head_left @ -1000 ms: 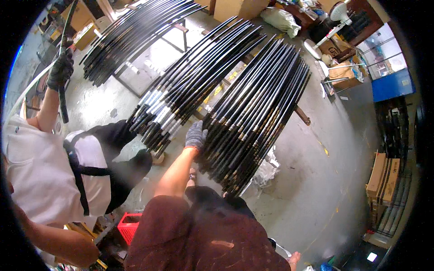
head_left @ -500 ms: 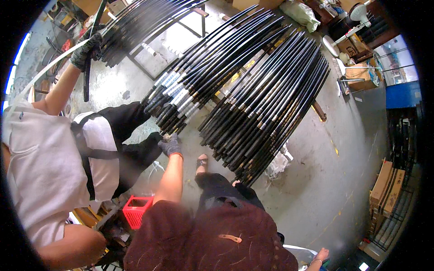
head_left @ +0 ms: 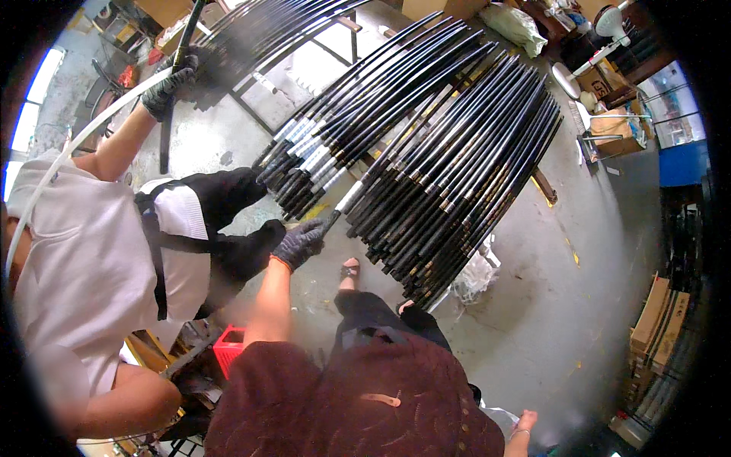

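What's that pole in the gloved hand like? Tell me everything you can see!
The pole is long, thin and round, mostly dark, with a whitish band near its lower end. The left hand, in a grey glove, holds that end. The pole slants up and to the right in the picture, along the left side of a bunch of dark poles. I can't tell what it's made of, or exactly where its far end is among the others.

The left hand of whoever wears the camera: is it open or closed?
Closed: the left hand has its gloved fingers curled around the near end of a dark rod with a pale band.
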{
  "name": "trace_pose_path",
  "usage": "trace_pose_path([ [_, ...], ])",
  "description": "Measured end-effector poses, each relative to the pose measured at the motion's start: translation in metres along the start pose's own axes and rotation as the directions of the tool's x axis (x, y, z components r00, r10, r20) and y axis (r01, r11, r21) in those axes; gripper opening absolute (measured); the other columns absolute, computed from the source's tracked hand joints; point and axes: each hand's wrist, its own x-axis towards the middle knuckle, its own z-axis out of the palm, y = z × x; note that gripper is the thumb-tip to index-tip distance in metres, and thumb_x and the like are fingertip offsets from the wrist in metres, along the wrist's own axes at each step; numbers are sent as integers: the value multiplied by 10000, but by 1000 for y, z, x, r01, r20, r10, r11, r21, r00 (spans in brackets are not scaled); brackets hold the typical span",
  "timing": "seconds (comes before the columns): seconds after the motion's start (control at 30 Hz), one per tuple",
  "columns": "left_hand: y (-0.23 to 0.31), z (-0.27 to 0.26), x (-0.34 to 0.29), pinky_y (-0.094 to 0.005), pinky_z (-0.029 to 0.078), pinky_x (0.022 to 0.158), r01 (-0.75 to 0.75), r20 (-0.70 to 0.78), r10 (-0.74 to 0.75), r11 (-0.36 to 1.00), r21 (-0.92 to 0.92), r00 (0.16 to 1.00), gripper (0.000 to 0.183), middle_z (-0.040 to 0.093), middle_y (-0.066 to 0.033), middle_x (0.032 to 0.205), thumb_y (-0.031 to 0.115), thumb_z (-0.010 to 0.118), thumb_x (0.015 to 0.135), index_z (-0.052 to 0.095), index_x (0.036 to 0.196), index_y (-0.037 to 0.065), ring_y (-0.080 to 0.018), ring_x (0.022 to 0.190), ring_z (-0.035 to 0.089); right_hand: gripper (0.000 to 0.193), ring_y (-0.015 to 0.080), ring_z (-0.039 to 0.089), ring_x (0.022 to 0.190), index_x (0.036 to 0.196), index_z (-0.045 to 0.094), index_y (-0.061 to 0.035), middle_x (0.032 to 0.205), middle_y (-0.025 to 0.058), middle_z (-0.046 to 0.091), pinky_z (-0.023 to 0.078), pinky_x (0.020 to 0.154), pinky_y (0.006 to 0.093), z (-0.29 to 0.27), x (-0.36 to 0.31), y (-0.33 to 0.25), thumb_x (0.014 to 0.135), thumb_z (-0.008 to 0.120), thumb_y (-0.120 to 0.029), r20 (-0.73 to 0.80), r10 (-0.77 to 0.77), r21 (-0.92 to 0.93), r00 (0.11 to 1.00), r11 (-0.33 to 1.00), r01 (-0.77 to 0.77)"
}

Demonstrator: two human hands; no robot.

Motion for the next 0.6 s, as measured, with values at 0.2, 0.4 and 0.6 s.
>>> trace_pose_path([
  [0.2,67,44,-30,-245,400,557,44,276,-45,999,11,960,356,540,18,794,238,654,882,566,1176,56,-98,630,483,142,233,457,748,839,455,-24,794,111,484,427,717,388,1,14,-36,766,566,-73,-176,-140,-170,974,979,110],
  [0.4,66,97,-61,-248,417,510,-151,389,84,978,146,917,446,561,-34,820,283,690,828,560,1160,15,-122,607,512,233,291,477,766,880,452,13,838,164,528,432,768,415,49,-3,-77,784,615,-122,-115,-241,-288,964,937,199],
  [0.6,79,178,-69,-297,491,610,-32,560,47,999,-37,827,520,612,-85,927,235,691,791,527,1222,-5,-177,725,599,362,274,526,807,1035,513,52,916,168,573,450,747,431,43,58,-33,811,666,-187,-356,-46,35,933,997,62],
])
